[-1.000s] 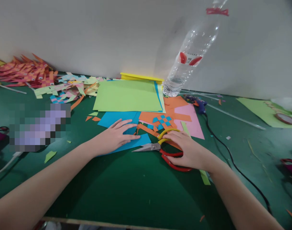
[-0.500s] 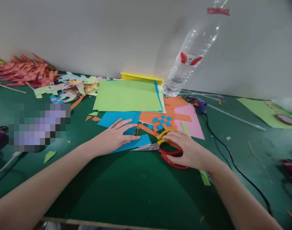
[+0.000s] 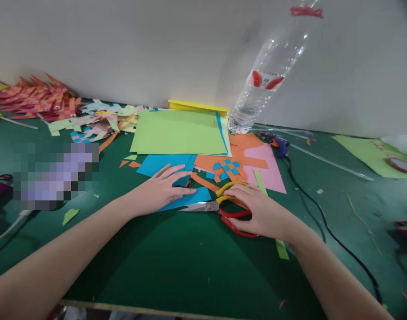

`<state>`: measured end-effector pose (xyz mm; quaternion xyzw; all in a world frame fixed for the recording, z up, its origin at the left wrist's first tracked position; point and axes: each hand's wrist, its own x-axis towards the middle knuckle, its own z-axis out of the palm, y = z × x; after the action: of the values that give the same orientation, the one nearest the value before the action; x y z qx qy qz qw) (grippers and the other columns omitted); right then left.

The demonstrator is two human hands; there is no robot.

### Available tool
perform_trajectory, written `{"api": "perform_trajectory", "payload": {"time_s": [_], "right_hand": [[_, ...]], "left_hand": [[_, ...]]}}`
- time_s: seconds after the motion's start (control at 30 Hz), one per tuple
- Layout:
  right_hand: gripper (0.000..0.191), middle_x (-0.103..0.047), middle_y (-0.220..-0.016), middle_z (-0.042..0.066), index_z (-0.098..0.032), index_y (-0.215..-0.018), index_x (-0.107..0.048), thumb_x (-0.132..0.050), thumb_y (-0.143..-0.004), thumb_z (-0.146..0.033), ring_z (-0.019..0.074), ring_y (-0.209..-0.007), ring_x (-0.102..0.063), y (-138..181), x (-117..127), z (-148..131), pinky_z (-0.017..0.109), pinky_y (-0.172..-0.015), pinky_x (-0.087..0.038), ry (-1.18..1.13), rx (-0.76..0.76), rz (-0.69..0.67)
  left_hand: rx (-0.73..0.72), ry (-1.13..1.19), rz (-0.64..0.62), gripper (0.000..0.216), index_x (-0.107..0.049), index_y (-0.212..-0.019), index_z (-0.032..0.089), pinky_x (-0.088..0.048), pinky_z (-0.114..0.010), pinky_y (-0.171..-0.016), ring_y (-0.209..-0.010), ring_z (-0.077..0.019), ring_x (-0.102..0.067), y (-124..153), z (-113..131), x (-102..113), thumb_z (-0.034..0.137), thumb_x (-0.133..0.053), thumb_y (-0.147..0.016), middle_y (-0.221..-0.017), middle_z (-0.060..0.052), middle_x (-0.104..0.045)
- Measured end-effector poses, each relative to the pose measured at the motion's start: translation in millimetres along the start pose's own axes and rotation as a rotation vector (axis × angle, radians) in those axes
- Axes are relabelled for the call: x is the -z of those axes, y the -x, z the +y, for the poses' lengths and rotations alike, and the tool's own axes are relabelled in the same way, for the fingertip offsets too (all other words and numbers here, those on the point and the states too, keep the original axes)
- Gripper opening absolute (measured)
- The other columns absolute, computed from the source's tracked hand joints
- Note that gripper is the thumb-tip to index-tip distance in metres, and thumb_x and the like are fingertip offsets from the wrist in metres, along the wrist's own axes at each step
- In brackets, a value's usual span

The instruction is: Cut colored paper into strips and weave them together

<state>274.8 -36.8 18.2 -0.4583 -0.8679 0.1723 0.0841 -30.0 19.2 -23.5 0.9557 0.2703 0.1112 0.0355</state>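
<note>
The left hand [image 3: 168,189] lies palm down with its fingers loosely spread and unclenched, resting on blue paper [image 3: 201,194]; its forearm comes in from the lower left. The right hand [image 3: 259,209], its forearm slanting in from the lower right, is curled around the handles of one pair of scissors [image 3: 217,206], one grip yellow and one red. The blades look nearly closed and point left along the near edge of the blue paper, below the left fingers.

Just beyond the hands lies one checkered blue-and-orange woven piece [image 3: 230,168], near orange paper [image 3: 256,163] and one pink sheet [image 3: 265,173]. Behind these is one stack of sheets [image 3: 179,132], light green on top. To its right are one glue gun [image 3: 282,146] with a black cord and one clear bottle [image 3: 265,71], whose label shows two red leaf shapes and print too small to read.

Farther out on the green tabletop [image 3: 190,271], one roll of tape [image 3: 400,165] sits at far right; at far left are red-orange woven pieces [image 3: 39,100], too overlapped to count.
</note>
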Motion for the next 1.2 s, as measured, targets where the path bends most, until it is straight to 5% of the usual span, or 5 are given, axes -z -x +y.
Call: {"api": "perform_trajectory", "payload": {"time_s": [1.2], "right_hand": [[0.039, -0.066, -0.119, 0.010, -0.021, -0.117, -0.060, -0.062, -0.080, -0.034, 0.0286, -0.105, -0.060, -6, -5, -15, 0.047, -0.093, -0.043, 0.068, 0.091, 0.000]], "left_hand": [[0.045, -0.013, 0.026, 0.038, -0.057, -0.128, 0.033, -0.018, -0.055, -0.117, -0.145, -0.0270, -0.020, -7, 12, -4, 0.015, -0.045, -0.097, -0.152, -0.005, -0.034]]}}
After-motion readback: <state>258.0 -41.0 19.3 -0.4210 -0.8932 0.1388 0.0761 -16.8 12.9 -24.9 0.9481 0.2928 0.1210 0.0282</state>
